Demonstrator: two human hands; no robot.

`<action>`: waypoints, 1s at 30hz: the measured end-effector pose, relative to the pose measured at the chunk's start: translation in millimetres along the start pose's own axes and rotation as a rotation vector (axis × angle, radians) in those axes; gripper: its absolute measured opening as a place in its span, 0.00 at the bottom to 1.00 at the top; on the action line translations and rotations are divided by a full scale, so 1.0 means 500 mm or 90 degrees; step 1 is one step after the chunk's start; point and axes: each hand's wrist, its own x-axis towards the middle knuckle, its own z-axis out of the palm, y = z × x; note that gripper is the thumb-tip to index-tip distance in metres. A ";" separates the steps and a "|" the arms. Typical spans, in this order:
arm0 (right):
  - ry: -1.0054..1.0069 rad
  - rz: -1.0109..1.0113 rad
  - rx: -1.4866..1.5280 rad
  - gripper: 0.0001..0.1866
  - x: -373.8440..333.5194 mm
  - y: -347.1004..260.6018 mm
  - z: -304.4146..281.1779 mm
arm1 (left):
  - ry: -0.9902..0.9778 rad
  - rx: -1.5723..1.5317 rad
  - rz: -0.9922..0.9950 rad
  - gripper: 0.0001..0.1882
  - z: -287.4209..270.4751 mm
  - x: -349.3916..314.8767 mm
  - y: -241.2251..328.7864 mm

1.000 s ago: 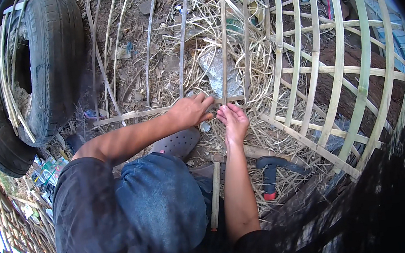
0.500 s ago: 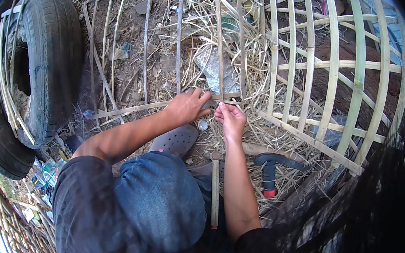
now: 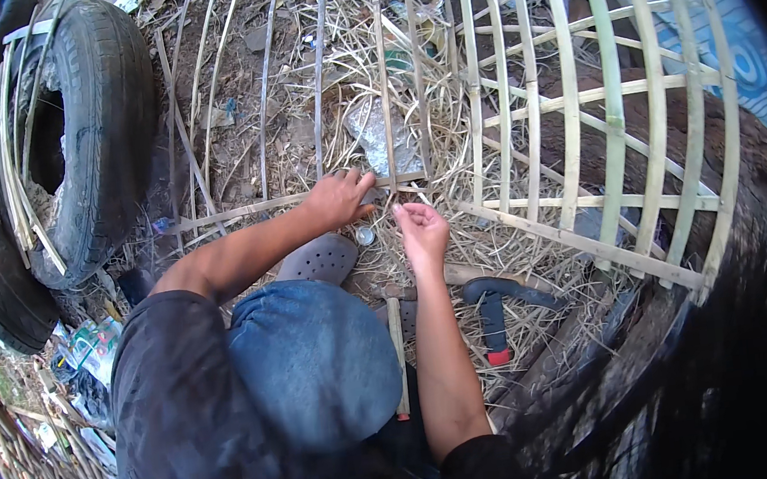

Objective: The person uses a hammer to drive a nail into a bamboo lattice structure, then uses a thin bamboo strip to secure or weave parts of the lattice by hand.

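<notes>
A flat bamboo cross strip (image 3: 254, 208) lies across long thin bamboo slats (image 3: 321, 68) on the ground. My left hand (image 3: 340, 197) is closed over this strip near its right end, the fingers curled across it. Just right of it, my right hand (image 3: 424, 235) makes a pinch at the lower end of one upright slat (image 3: 383, 81). Whatever sits between those fingertips is too small to make out. Beneath the joint, a grey stone block (image 3: 382, 137) lies among the shavings. A hammer with a wooden handle (image 3: 398, 359) rests by my right forearm.
On the right stands a woven bamboo lattice panel (image 3: 566, 108), with a tree trunk (image 3: 740, 164) behind it. A black angled tool with a red end (image 3: 495, 321) lies on bamboo shavings. Old tyres (image 3: 115, 127) stand at left. A small round tin (image 3: 364, 236) sits near my grey clog (image 3: 320, 260).
The slats and lattice panel have shifted left in the view as my head turned. My left hand stays on the cross strip; my right hand keeps its pinch, slightly lower by the slat end.
</notes>
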 end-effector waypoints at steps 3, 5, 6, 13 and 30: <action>-0.014 -0.116 -0.040 0.11 -0.101 -0.013 -0.058 | -0.002 0.017 -0.013 0.27 -0.006 -0.016 -0.004; 0.003 -0.119 -0.038 0.11 -0.179 -0.005 -0.114 | -0.033 0.032 -0.039 0.32 -0.018 -0.018 0.003; 0.019 -0.108 -0.032 0.10 -0.212 0.020 -0.148 | -0.028 0.048 -0.039 0.34 -0.020 -0.018 0.009; 0.109 -0.016 0.111 0.10 -0.446 0.166 -0.290 | 0.028 0.104 -0.099 0.41 -0.141 -0.057 0.073; 0.021 -0.073 0.067 0.14 -0.578 0.210 -0.212 | 0.274 -0.662 -0.073 0.21 -0.382 -0.454 0.220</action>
